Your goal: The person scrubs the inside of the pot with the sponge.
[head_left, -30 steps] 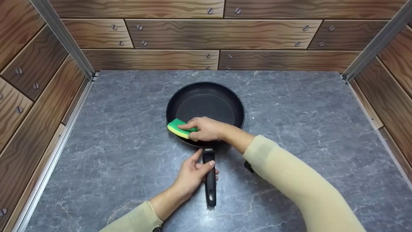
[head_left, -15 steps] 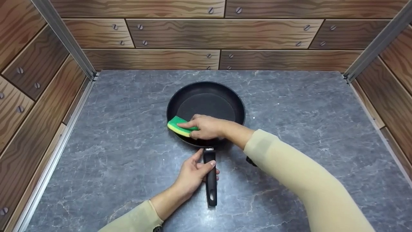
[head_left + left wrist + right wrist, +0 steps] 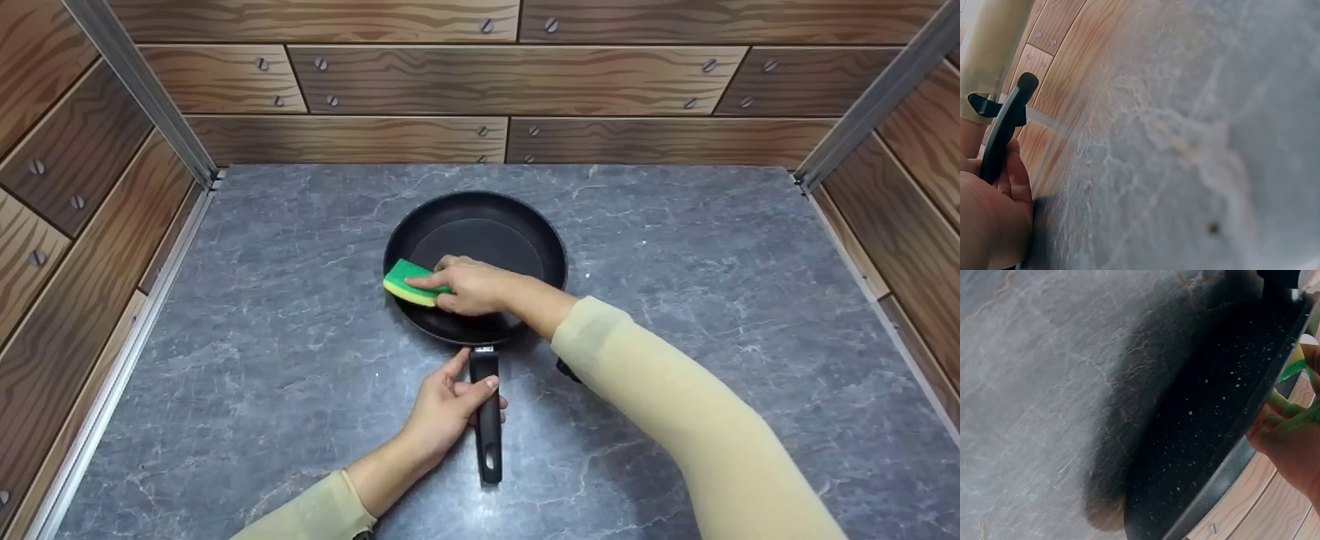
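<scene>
A black frying pan (image 3: 480,232) sits mid-table, its handle (image 3: 489,442) pointing toward me. My left hand (image 3: 442,409) grips that handle near the pan body, thumb across the top and fingers underneath. In the left wrist view the handle (image 3: 1008,124) rises between the thumb side and the curled fingers. Over the pan's near left side, my right hand (image 3: 472,286) pinches a green and yellow sponge (image 3: 412,281), index finger stretched along its green face. The sponge lies against the left inner wall at the rim. In the right wrist view the speckled pan side (image 3: 1202,416) hides part of this hand.
The grey marbled tabletop (image 3: 262,300) surrounds the pan. Wood-patterned panels (image 3: 480,79) wall the back and both sides, with metal posts (image 3: 142,97) at the corners. The right forearm's pale sleeve (image 3: 660,397) crosses the table's right front.
My right hand has slid the sponge a little away from me along the left inner side of the pan. The left hand keeps its grip on the handle.
</scene>
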Tool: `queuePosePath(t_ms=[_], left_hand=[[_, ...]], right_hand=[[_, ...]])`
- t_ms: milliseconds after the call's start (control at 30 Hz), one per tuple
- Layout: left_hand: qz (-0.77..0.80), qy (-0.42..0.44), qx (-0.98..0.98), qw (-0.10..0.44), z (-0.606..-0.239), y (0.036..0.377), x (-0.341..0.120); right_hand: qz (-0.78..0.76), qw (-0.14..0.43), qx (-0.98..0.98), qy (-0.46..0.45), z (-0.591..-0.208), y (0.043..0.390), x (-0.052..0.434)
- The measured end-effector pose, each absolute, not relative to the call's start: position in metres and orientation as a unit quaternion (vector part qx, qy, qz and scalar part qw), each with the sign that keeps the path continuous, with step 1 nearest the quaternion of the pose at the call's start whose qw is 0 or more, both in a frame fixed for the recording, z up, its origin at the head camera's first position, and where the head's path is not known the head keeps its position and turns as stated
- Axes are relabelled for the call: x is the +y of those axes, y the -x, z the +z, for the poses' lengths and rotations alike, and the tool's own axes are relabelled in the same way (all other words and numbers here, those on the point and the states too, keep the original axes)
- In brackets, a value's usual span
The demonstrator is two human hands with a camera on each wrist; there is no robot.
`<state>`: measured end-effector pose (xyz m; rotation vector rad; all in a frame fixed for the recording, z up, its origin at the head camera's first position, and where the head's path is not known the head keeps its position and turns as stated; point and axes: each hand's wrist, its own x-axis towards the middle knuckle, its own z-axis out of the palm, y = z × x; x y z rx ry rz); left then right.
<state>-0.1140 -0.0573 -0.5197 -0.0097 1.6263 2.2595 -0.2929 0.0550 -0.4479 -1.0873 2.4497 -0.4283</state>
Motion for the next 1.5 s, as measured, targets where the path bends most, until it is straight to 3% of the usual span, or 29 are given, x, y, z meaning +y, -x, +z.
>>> queuePosePath(t_ms=[633, 1500], left_hand=[[0.802, 0.011, 0.572, 0.173, -0.523, 0.111, -0.057], [0.804, 0.009, 0.572, 0.165, -0.522, 0.112, -0.054]], right_hand=[[-0.178, 0.193, 0.896, 0.357, -0.461, 0.302, 0.047], [-0.108, 0.092, 0.934, 0.328, -0.472, 0.313, 0.038]])
